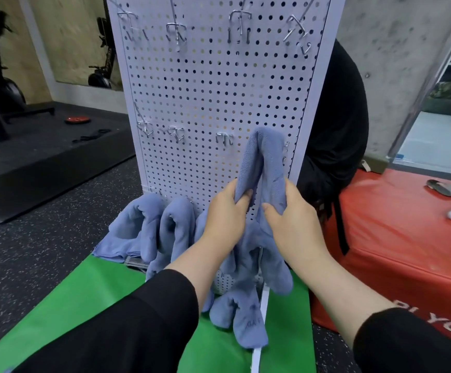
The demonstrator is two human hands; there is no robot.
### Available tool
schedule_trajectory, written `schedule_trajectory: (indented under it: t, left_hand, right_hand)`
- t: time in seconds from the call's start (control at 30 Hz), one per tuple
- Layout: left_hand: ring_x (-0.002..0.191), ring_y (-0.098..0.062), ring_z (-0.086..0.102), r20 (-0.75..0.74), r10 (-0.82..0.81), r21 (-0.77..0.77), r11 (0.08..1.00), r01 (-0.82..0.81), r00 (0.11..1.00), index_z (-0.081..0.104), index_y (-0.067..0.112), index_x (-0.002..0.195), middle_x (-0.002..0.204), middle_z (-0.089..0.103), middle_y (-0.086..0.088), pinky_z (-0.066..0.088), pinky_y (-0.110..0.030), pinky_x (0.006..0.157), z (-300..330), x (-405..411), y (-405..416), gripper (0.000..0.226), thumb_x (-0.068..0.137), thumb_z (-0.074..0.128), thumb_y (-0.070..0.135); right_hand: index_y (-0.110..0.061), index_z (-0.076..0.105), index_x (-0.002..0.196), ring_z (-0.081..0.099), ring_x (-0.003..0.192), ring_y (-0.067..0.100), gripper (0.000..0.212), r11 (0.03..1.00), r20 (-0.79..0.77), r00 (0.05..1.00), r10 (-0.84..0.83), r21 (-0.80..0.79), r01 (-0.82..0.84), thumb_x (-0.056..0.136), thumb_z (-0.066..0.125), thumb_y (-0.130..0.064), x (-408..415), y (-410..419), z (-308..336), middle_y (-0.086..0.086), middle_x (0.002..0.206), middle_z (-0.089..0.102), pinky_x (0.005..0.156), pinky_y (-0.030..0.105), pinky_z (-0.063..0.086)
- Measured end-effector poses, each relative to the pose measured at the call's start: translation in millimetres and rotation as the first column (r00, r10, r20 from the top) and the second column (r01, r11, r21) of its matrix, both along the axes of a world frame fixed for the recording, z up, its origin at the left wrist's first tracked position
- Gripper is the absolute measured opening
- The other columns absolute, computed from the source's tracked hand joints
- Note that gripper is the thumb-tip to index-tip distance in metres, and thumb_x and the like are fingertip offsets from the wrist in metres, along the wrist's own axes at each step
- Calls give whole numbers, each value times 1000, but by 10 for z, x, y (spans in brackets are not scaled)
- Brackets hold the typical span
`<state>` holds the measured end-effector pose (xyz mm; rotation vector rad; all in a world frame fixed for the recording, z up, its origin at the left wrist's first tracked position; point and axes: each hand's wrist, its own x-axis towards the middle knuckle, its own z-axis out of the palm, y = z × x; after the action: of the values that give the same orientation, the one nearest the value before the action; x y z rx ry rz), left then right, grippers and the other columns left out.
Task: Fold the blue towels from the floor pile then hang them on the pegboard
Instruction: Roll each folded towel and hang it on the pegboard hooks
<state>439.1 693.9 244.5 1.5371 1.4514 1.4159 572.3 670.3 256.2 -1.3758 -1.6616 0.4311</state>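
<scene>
With the left hand (225, 211) and right hand (290, 214) each pinching one side of the draped blue towel (263, 157), pull both sides down evenly so it seats squarely on its pegboard (213, 90) hook.

Four blue towels (263, 168), one pegboard (213, 84), two hands (225, 214).

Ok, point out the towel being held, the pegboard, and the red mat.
towel (262, 157), head view, on the fold draped at the top.
pegboard (205, 84), head view, on its bare middle panel.
red mat (396, 238), head view, on its top surface.
</scene>
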Motion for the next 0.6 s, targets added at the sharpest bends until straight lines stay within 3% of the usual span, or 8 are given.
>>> schedule_trajectory:
  t: [0.1, 0.2, 0.3, 0.37, 0.5, 0.6]
  left_hand:
    - [56, -15, 37, -32, 16, -38, 999, -17, 999, 52, 19, 78, 66, 52, -3, 34, -24, 49, 20, -63, -38, 24, 101, 50, 26]
    - [54, -21, 38, -38, 49, -72, 996, -51, 998, 54, 15, 80, 60, 48, -1, 35, -31, 52, -6, -115, -76, 26, 99, 50, 32]
    - [49, -16, 38, -29, 31, -104, 994, -34, 999, 55, 10, 83, 59, 48, 1, 34, -27, 49, -17, -108, -125, 28, 102, 51, 30]
    - [44, -9, 36, -55, 6, -126, 992, -13, 998, 55, 11, 83, 60, 48, 3, 30, -18, 44, -15, -66, -179, 26, 103, 52, 28]
    - [54, 0, 46, -74, -62, -120, 991, 53, 995, 58, 13, 103, 75, 58, 5, 35, -9, 47, 36, 26, -322, 14, 104, 50, 25]
    - [53, -1, 46, -117, -135, -132, 984, 120, 984, 52, 18, 105, 72, 52, 5, 35, -7, 46, 77, 28, -433, 4, 102, 49, 18]
  right_hand:
    - [-28, 47, 142, 61, 108, 19, 46, 999, -29, 999, -38, 15, 38, 97, 59, -21, -17, -59, 29, -3, 121, 66, 90, 32, 49]
    - [-24, 54, 133, 58, 99, 15, 37, 995, -74, 995, -68, 70, 74, 97, 59, -18, 26, -77, 176, -6, 112, 65, 76, 19, 41]
    - [-18, 61, 120, 58, 92, 19, 25, 981, -69, 991, -115, 149, 124, 96, 59, -16, 127, -25, 298, -3, 101, 65, 70, 23, 33]
    - [-18, 59, 124, 58, 95, 19, 29, 983, -23, 993, -118, 140, 120, 95, 60, -16, 166, -23, 294, -2, 106, 65, 74, 24, 35]
    - [-21, 42, 148, 56, 125, 21, 54, 1000, 62, 998, -6, -22, 7, 96, 59, -20, 117, -139, 131, 1, 139, 58, 103, 37, 46]
    - [-22, 41, 147, 57, 122, 22, 54, 999, 66, 998, 9, -51, -5, 96, 59, -21, 87, -203, 64, 0, 136, 59, 94, 33, 47]
